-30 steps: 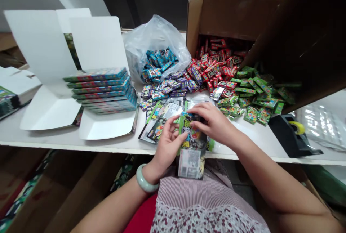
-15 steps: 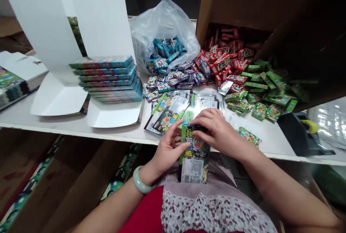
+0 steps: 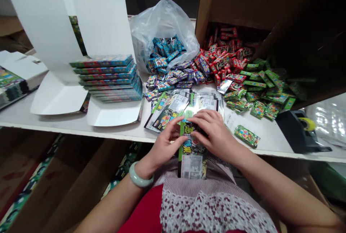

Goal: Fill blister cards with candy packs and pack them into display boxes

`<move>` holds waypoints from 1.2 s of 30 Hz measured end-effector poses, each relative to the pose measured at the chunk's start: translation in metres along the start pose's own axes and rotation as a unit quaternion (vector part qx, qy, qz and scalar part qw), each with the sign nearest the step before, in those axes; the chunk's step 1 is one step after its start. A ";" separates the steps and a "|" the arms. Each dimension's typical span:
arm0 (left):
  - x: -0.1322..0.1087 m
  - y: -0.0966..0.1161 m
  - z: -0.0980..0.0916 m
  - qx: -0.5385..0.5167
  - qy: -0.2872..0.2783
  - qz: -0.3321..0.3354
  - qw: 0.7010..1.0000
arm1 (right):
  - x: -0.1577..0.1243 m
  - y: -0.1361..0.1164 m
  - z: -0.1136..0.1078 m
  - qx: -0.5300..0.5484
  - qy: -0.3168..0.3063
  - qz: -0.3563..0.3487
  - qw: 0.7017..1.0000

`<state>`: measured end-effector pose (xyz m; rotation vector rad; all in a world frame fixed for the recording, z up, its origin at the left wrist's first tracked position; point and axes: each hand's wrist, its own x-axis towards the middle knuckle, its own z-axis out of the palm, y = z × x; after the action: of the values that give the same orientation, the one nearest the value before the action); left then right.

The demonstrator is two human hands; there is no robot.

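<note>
Both hands work on a printed plastic packet [image 3: 192, 157] held upright at the table's front edge, above my lap. My left hand [image 3: 163, 146] grips the packet's left side, thumb and fingers closed on it. My right hand [image 3: 213, 134] is curled over the packet's top, fingers pressed at its opening; whatever lies under them is hidden. Behind the hands lies a pile of flat packets [image 3: 175, 107]. One small green box [image 3: 246, 135] sits alone to the right of my right hand.
Heaps of small boxes cover the table: blue in a plastic bag [image 3: 164, 51], purple [image 3: 175, 80], red [image 3: 224, 58] and green [image 3: 259, 92] spilling from a cardboard carton [image 3: 243, 2]. Stacked flat cartons [image 3: 108, 78] stand left with white flaps up. A tape dispenser [image 3: 300, 132] sits right.
The view shifted down slightly. A green box now lies alone on the table to the right. My hands stay on the packet, the right one pressing lower onto its top.
</note>
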<state>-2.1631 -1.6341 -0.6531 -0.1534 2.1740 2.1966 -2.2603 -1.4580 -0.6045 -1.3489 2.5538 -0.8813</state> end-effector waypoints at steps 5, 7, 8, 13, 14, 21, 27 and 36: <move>0.005 0.002 -0.007 0.000 -0.010 0.009 1.000 | -0.002 0.009 0.000 -0.014 0.122 0.030 0.992; 0.009 0.005 -0.009 0.003 -0.026 0.011 1.000 | 0.001 0.012 -0.004 -0.016 0.121 0.035 0.992; 0.012 0.006 -0.009 0.005 -0.033 0.017 0.999 | 0.003 0.013 -0.006 -0.013 0.115 0.036 0.993; 0.023 0.011 -0.005 0.024 0.002 0.071 0.997 | 0.009 0.015 -0.011 0.035 0.071 0.040 0.996; 0.024 0.010 -0.004 0.035 0.010 0.071 0.997 | 0.008 0.016 -0.011 0.050 0.058 0.040 0.996; 0.016 0.002 -0.004 0.023 0.041 0.063 0.997 | -0.011 0.019 0.005 0.119 0.090 0.070 0.986; 0.012 0.002 -0.009 -0.002 0.029 0.082 0.996 | -0.018 0.010 0.017 0.295 0.057 0.152 0.942; -0.003 0.002 -0.025 -0.014 0.004 0.142 0.990 | -0.012 0.000 0.014 0.348 0.013 0.116 0.930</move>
<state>-2.1598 -1.6592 -0.6507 0.1557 2.2937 2.3721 -2.2480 -1.4549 -0.6180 -0.8008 2.0194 -1.5462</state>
